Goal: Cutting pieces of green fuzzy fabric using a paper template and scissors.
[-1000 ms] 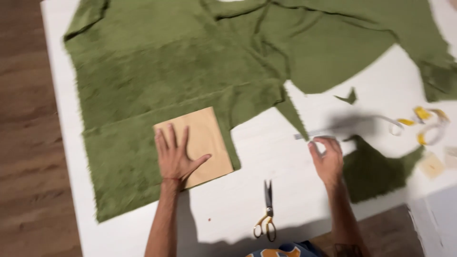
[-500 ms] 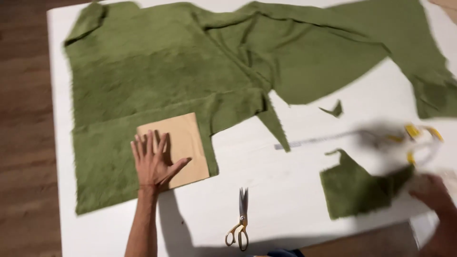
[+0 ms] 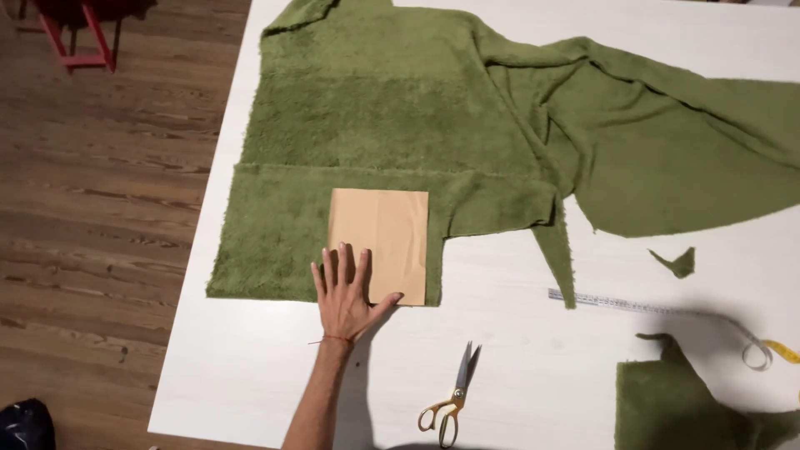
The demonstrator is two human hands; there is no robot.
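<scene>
Head view, looking down: at the far left you have wooden floor (image 3: 100,208) with a red frame (image 3: 79,37) at the top corner and a dark bag (image 3: 25,423) at the bottom corner. Next comes the white tabletop (image 3: 250,375), and on it the large green terry cloth (image 3: 400,125), spread flat. Your left hand (image 3: 348,296) lies open, fingers spread, palm down on the lower edge of the tan paper pattern (image 3: 381,242), which sits on the cloth's lower part. Just right of your forearm, yellow-handled scissors (image 3: 452,398) lie shut on the bare tabletop. Further right a measuring tape (image 3: 633,305) runs across, with a small green scrap (image 3: 679,262) above it and a cut green piece (image 3: 683,404) below. Your right hand is out of sight.
</scene>
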